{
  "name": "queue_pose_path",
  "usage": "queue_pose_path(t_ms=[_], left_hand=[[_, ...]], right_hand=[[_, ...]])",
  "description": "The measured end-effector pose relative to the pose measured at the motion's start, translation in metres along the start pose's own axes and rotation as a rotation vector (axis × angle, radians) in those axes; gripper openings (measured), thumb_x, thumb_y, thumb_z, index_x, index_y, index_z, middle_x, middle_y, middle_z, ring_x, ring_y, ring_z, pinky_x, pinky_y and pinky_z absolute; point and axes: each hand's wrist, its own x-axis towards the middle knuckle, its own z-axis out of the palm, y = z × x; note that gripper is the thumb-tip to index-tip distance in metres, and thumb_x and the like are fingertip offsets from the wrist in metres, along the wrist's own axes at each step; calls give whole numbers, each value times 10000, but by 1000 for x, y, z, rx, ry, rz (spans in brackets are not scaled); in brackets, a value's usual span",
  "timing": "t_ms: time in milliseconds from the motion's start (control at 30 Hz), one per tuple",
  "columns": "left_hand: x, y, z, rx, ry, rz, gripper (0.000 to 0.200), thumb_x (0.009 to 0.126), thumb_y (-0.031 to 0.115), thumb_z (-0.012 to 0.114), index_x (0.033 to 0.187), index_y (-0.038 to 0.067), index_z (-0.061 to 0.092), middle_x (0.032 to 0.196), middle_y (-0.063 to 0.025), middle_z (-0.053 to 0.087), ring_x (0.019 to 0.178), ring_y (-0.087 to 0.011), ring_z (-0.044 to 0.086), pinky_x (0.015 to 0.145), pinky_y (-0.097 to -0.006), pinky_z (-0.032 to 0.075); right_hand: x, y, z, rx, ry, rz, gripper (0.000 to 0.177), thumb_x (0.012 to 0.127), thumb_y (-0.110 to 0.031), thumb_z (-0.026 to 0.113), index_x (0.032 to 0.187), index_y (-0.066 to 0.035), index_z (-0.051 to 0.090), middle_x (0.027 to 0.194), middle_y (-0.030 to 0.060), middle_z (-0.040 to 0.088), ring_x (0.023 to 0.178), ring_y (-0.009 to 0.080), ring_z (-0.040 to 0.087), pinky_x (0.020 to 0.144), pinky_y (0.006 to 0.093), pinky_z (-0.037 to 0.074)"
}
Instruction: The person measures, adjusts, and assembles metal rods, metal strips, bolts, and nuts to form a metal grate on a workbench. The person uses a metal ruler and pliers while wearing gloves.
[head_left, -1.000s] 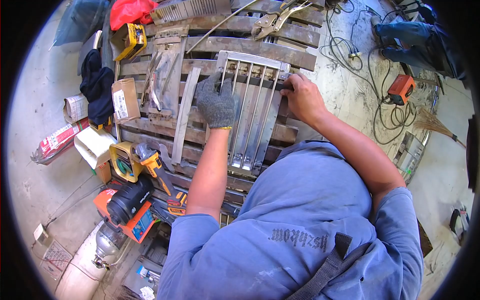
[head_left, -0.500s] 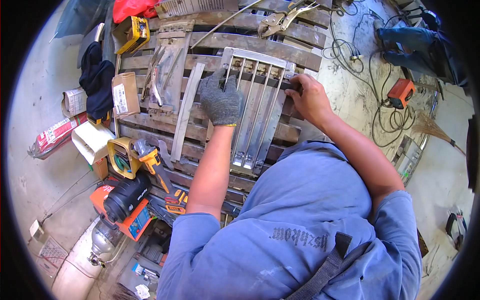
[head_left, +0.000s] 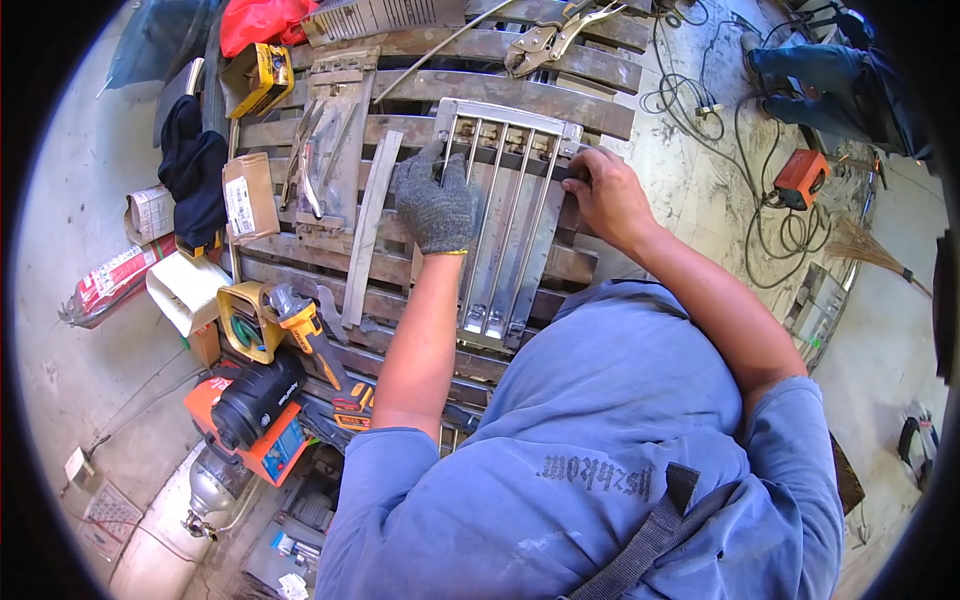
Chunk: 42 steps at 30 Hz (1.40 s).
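A grey metal frame (head_left: 545, 225) with several long parallel rods lies on a slatted pallet. Across its upper part runs a dark flat strip (head_left: 513, 160), passing by the rods. My left hand (head_left: 437, 203), in a grey knitted glove, is curled at the frame's left side around the strip's left end; the glove partly hides its fingertips. My bare right hand (head_left: 608, 195) pinches the strip's other end between thumb and fingers, just past the frame's right edge.
A light flat bar (head_left: 372, 230) lies left of the frame. Locking pliers (head_left: 545, 45) rest beyond it. An angle grinder (head_left: 312, 335) and an orange-black machine (head_left: 255, 410) stand at lower left. Cables (head_left: 745, 180) cross the floor at right, near another person's legs (head_left: 820, 75).
The whole view has shifted slightly. Both hands stay at the two ends of the dark strip, with only a small change in the right hand's finger posture.
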Motion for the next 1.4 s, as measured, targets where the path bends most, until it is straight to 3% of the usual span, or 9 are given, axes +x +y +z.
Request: queue_pose_path(t_ms=[100,200,300,600,1100,1400], left_hand=[[0,1,0,0,6,0,318,884,163,848,1171,27,823,1035,-170,780,1030,-389,704,976,-511,539],[-1,-2,2,-7,14,-5,318,883,160,848,1172,29,824,1035,-168,781,1028,-388,704,974,-510,540],[-1,-2,2,-13,7,-3,317,883,159,848,1170,28,821,1030,-165,779,1021,-387,703,967,-509,541],[1,4,0,9,11,-4,297,883,164,845,1145,29,810,1030,-164,774,1022,-391,694,972,-523,528],[3,1,-2,14,-57,-34,296,891,151,825,1171,52,813,1076,-164,770,1065,-384,695,981,-505,535],[3,-1,-1,-12,-37,-8,282,890,139,823,1155,47,801,1071,-176,764,1065,-400,688,979,-518,531]], right_hand=[[0,-1,3,-36,6,-6,229,954,-107,804,1124,-12,683,1189,217,708,1112,457,707,968,528,584],[1,2,9,-65,70,-42,202,935,-71,815,1092,-15,702,1070,181,726,1022,398,720,910,481,582],[2,0,5,-52,-19,-7,258,954,-90,793,1151,10,659,1203,239,689,1125,472,693,972,534,579],[0,2,4,-69,-12,-71,253,967,-88,774,1143,14,623,1186,240,667,1119,476,679,942,546,574],[-5,27,17,-145,82,-254,285,1035,-176,738,1262,-43,626,1268,211,660,1064,475,714,885,554,604],[-7,20,7,-221,-51,-265,356,1042,-169,722,1352,-25,621,1316,221,635,1130,438,712,910,505,613]])
